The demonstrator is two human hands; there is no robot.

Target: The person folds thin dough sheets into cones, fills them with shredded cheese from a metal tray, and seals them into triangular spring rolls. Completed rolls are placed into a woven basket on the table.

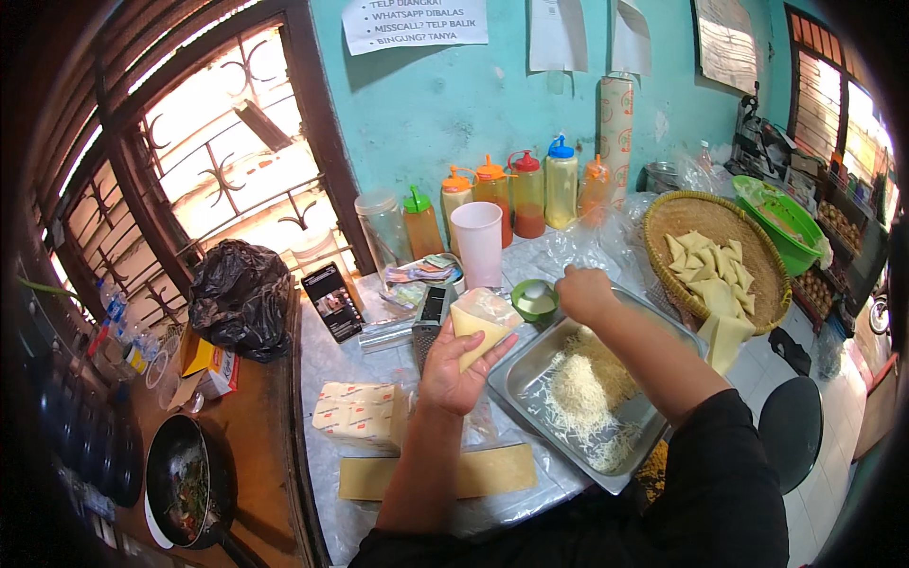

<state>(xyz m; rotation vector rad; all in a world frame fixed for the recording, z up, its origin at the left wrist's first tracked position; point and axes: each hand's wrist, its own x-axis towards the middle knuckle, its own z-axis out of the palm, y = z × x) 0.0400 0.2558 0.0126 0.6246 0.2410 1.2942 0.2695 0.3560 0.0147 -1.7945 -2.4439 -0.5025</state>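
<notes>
My left hand [453, 374] holds a pale yellow pastry sheet [469, 327] folded into a cone. Its wide top end faces up, with something pale pink and white showing there. My right hand [585, 295] is closed beside a small green bowl [533, 305]. That bowl holds a pale paste and what looks like a spoon; what my fingers pinch is hidden. Below my right forearm, a metal tray [516, 383] carries a mound of grated cheese [582, 388] and a tan crumbly heap [614, 364]. A box grater [433, 317] stands left of the cone.
A wrapped block [358, 414] and a flat tan strip [492, 471] lie near the table's front. Several sauce bottles [527, 194] and a pink cup [476, 244] line the back. At right, a woven basket [663, 222] holds folded pastries. A pan [189, 483] sits left.
</notes>
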